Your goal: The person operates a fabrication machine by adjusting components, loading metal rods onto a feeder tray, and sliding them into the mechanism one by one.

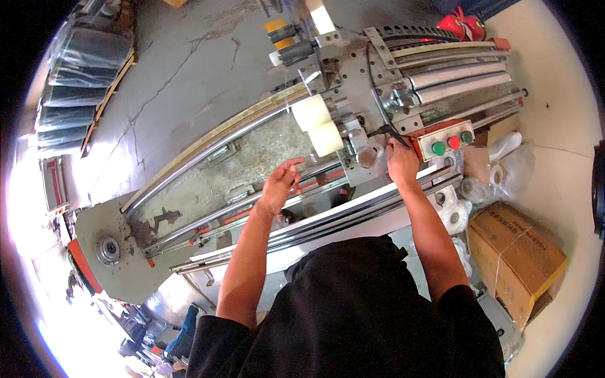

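My left hand [280, 186] hovers over the machine's front rail, its index finger stretched to the right and the other fingers loosely curled, nothing visible in them. Just beyond it are two pale cream rollers [326, 137] on the machine's carriage. My right hand [402, 164] is closed at a black handle [396, 135], where a black cable comes down; its fingertips are partly hidden. Beside that hand sits a control box [445, 140] with two green buttons and a red one. A round metal knob [366, 157] lies between my hands.
The long machine has metal guide rails [208, 162] and a grey end plate [116, 252] at left. Silver rollers [463, 85] lie at far right. A cardboard box [517, 258] and plastic-wrapped rolls [454, 217] stand at right. Behind is a red fire extinguisher [463, 26]; dark wrapped stacks [88, 69] are far left.
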The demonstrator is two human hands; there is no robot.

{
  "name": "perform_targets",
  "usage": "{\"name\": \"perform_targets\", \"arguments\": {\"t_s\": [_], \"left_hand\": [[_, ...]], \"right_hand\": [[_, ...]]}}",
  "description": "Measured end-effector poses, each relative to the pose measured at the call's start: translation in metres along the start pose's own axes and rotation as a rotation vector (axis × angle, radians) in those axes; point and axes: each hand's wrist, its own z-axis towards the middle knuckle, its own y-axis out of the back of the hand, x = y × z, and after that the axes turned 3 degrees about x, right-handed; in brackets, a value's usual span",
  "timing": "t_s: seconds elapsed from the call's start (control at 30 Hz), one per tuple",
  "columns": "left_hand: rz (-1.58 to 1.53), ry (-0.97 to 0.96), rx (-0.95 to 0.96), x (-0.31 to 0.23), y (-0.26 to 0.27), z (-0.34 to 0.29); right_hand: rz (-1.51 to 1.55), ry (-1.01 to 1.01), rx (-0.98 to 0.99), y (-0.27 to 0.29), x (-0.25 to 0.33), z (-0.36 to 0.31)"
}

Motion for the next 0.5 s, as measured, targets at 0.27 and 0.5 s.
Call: {"name": "perform_targets", "arguments": {"t_s": [0.27,0.5], "left_hand": [[-0.462,-0.020,-0.047,0.019,-0.031,-0.031],[-0.133,-0.058,-0.074,0.046,-0.024,-0.050]], "right_hand": [[-0.078,-0.207,0.161,-0.007,-0.006,0.003],[0.313,0.011,0.402,0.075,0.024,-0.084]]}}
